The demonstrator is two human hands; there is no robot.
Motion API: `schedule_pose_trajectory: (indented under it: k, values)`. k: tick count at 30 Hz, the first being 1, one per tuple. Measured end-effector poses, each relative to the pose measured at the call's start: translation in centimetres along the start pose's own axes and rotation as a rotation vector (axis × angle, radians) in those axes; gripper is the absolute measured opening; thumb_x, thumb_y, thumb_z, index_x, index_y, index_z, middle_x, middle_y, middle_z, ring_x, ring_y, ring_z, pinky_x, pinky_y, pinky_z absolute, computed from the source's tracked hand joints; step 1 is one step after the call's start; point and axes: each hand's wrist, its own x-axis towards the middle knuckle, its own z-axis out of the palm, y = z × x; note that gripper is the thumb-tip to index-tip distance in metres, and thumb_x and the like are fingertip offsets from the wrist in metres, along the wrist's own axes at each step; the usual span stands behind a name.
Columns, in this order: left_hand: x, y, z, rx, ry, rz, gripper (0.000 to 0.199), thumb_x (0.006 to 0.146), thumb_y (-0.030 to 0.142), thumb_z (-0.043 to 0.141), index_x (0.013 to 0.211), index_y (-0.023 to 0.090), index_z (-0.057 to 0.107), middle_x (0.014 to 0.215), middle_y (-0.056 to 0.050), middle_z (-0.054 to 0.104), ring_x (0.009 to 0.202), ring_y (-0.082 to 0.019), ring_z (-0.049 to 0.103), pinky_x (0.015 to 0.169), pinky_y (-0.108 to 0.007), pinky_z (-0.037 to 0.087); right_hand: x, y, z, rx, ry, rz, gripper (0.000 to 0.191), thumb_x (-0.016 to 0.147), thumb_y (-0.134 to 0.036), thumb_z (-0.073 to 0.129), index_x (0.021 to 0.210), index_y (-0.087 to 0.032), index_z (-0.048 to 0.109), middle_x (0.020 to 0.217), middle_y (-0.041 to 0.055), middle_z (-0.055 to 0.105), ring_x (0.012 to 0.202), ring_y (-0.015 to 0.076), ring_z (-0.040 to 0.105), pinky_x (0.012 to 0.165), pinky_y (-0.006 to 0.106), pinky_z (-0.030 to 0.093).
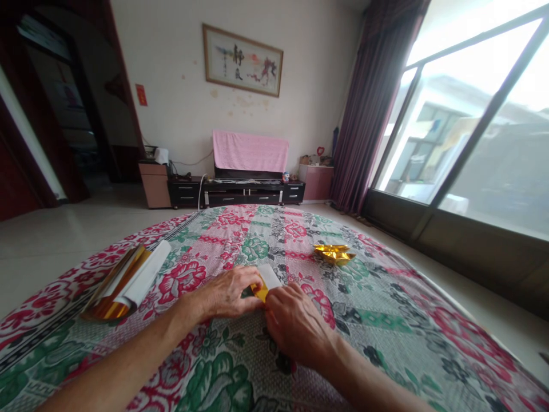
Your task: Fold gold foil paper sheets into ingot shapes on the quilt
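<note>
A small sheet of gold and white paper [269, 277] lies between my two hands near the middle of the table. My left hand [234, 290] has its curled fingers closed on the sheet's left side. From the right, my right hand [294, 323] grips the near edge with bent fingers. The sheet's gold part shows between the fingertips, and its white part extends away from me. Folded gold paper pieces [335, 254] sit beyond my right hand. Over to the left lies a curled stack of gold and white paper [124, 283].
A flowered cloth [218, 377] covers the round table. Past its far edge stands a low black cabinet [242, 194] with a pink cloth [251, 151] above it. Large windows [454, 126] and a purple curtain [366, 114] are at the right.
</note>
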Motion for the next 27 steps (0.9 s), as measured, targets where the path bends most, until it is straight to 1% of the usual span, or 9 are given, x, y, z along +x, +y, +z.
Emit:
schedule_pose_trajectory:
  k: [3,6,10,13,18,21,23,25,27]
  values:
    - [0.0,-0.2,0.1,-0.034,0.002,-0.005,0.011,0.077,0.023,0.056,0.087,0.02,0.057,0.095,-0.001,0.061,0.088,-0.015,0.055,0.081,-0.027,0.043,0.0,0.1,0.3,0.061,0.028,0.075,0.012,0.081,-0.016,0.047,0.075,-0.017,0.058,0.078,0.0058,0.06,0.073,0.0163,0.055,0.07,0.029,0.038]
    - [0.0,-0.5,0.6,-0.05,-0.004,-0.032,0.013,0.072,0.018,0.057,0.085,0.02,0.057,0.096,-0.001,0.061,0.088,-0.015,0.055,0.081,-0.027,0.044,0.0,0.4,0.8,0.183,0.075,0.134,0.011,0.078,-0.015,0.05,0.071,-0.016,0.058,0.078,0.0052,0.061,0.074,0.0153,0.055,0.069,0.027,0.04]
    - [0.2,-0.8,1.5,-0.035,0.029,-0.112,0.01,0.072,0.021,0.057,0.082,0.019,0.058,0.093,-0.002,0.06,0.086,-0.016,0.056,0.082,-0.029,0.044,0.2,1.2,1.4,0.371,0.143,0.132,0.012,0.074,-0.01,0.052,0.068,-0.015,0.061,0.08,0.0043,0.064,0.077,0.0139,0.057,0.073,0.025,0.042]
    - [0.3,-0.6,1.9,-0.013,0.062,-0.149,0.009,0.073,0.022,0.057,0.081,0.02,0.059,0.092,-0.003,0.059,0.088,-0.017,0.055,0.084,-0.03,0.043,0.4,1.6,1.5,0.44,0.158,0.147,0.015,0.074,-0.009,0.053,0.064,-0.015,0.064,0.08,0.0046,0.065,0.077,0.0138,0.059,0.073,0.025,0.044]
    - [0.5,0.2,1.8,-0.012,0.031,-0.183,0.009,0.074,0.026,0.058,0.08,0.02,0.062,0.092,-0.003,0.058,0.087,-0.017,0.055,0.083,-0.029,0.044,0.6,1.9,0.9,0.493,0.101,0.143,0.02,0.074,-0.009,0.052,0.065,-0.015,0.068,0.081,0.0054,0.068,0.076,0.0139,0.061,0.071,0.025,0.046]
    - [0.6,0.7,1.9,0.005,0.04,-0.204,0.012,0.077,0.03,0.056,0.079,0.02,0.063,0.094,-0.004,0.057,0.088,-0.017,0.054,0.083,-0.029,0.044,0.5,2.4,0.3,0.527,0.054,0.126,0.017,0.072,-0.01,0.055,0.069,-0.015,0.071,0.084,0.0052,0.068,0.078,0.0143,0.061,0.073,0.025,0.046]
    - [0.6,0.9,2.1,0.021,0.058,-0.217,0.013,0.078,0.03,0.055,0.078,0.02,0.064,0.096,-0.004,0.056,0.09,-0.017,0.054,0.084,-0.03,0.044,0.5,3.1,-0.1,0.563,0.006,0.079,0.016,0.07,-0.009,0.057,0.073,-0.016,0.072,0.089,0.0048,0.068,0.081,0.0144,0.061,0.076,0.026,0.047]
    - [0.6,0.9,2.2,0.029,0.067,-0.227,0.014,0.079,0.029,0.054,0.077,0.019,0.064,0.097,-0.004,0.056,0.09,-0.018,0.054,0.084,-0.031,0.044,0.4,3.8,-0.5,0.6,-0.055,0.0,0.022,0.069,-0.006,0.055,0.076,-0.017,0.073,0.094,0.0037,0.067,0.084,0.0135,0.061,0.079,0.025,0.046]
    - [0.5,0.9,2.3,0.028,0.064,-0.228,0.014,0.078,0.03,0.055,0.077,0.019,0.064,0.097,-0.004,0.056,0.09,-0.018,0.054,0.084,-0.031,0.044,0.2,4.6,-0.7,0.583,-0.083,-0.034,0.027,0.069,-0.003,0.053,0.078,-0.018,0.073,0.097,0.003,0.066,0.084,0.0129,0.06,0.08,0.026,0.046]
